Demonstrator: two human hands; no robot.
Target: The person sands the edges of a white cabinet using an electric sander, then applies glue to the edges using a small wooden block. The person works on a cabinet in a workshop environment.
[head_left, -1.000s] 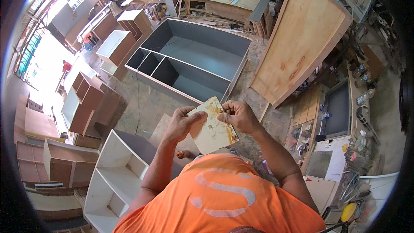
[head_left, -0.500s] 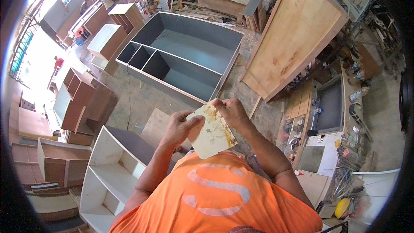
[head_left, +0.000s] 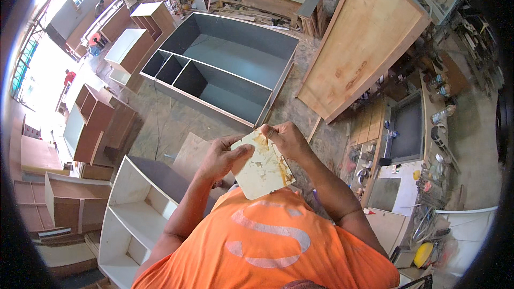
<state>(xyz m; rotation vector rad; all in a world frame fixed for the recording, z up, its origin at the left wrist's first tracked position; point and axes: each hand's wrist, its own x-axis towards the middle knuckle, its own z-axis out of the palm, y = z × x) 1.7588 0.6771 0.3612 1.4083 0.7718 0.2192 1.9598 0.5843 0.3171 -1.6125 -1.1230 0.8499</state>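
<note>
Between my two hands I hold a flat cream-coloured plate (head_left: 261,174), roughly rectangular with rounded corners and stained with yellow-brown smears. My left hand (head_left: 222,156) grips its left edge, the thumb lying across the face. At the upper right corner, my right hand (head_left: 286,138) pinches the plate with bent fingers. The plate is tilted in front of my orange shirt (head_left: 267,241). What the fingers behind it do is hidden.
A large dark-lined cabinet carcass (head_left: 235,69) lies ahead. A wooden panel (head_left: 364,48) leans at the right, above a cluttered workbench (head_left: 391,198). At my left stands a white shelf unit (head_left: 136,214), with brown cabinets (head_left: 88,123) beyond. Several people work far off.
The surroundings have shifted slightly leftward in view. Both hands keep their hold on the plate, almost unmoved.
</note>
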